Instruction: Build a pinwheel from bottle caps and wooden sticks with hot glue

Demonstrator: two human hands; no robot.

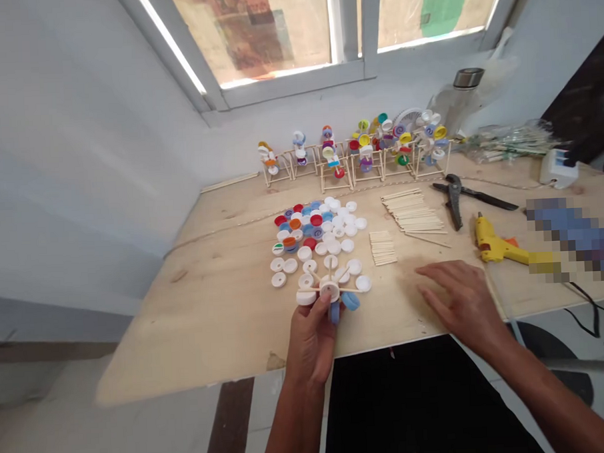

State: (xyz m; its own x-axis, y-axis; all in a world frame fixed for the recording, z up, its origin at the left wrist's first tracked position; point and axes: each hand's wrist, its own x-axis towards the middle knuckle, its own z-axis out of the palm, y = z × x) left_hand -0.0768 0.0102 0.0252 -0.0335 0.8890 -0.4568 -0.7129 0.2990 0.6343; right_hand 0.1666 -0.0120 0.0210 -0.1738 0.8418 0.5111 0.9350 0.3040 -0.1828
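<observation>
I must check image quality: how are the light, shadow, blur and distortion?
Head view: bright glare edges the window; a soft shadow lies by the right hand; the table looks stretched and blurred at its near left corner; pixelation covers the rear of the yellow glue gun.

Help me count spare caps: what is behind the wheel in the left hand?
Past the wheel in the left hand, loose white caps show on the table. Anything directly behind the wheel or hand is covered, so more caps may be hidden.
</observation>
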